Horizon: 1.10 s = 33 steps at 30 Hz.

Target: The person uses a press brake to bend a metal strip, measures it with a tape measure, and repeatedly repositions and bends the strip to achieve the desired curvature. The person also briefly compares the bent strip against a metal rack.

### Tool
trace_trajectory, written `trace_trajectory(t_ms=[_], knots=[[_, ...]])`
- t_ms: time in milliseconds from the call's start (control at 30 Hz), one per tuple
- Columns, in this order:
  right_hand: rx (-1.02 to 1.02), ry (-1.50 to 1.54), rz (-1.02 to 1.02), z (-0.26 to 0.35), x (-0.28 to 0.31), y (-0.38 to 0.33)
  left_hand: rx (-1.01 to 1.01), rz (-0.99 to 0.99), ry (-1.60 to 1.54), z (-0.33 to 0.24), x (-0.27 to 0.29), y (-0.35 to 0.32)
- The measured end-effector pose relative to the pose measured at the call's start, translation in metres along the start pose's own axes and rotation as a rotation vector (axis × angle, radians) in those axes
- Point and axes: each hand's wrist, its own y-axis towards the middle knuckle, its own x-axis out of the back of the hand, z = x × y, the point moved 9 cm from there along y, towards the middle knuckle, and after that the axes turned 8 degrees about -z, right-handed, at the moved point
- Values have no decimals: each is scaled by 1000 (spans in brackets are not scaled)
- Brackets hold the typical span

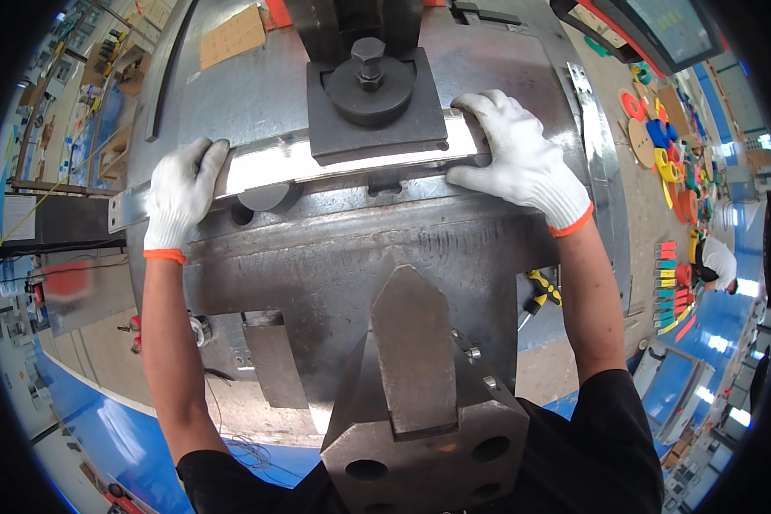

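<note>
While we look down from the head camera, our left hand (180,193) in its white glove is wrapped over the left stretch of a long shiny metal strip (265,164), and our right hand (518,158) pinches the strip's right end between thumb and curled fingers. The strip lies across the steel machine bed (343,248), passing under the dark square press block (375,107) with its big bolt (368,60), so its middle is hidden there. We judge the danger plain: both gloves sit near the block, and a slip along the slick strip could carry fingers beneath it. A skewed strip could also jam or spring out. A second strip (604,171) lies at the bed's right edge.
</note>
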Motion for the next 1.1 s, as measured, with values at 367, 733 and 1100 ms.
trace_trajectory(t_ms=[367, 733, 1100], knots=[[-3, 19, 19, -1, -1, 0, 28, 19, 10, -3, 2, 2], [-11, 25, 54, -1, -1, 1, -10, 2, 21, -3, 2, 6], [-23, 5, 48, -2, -1, 0, -19, 30, 25, -6, 2, 9]])
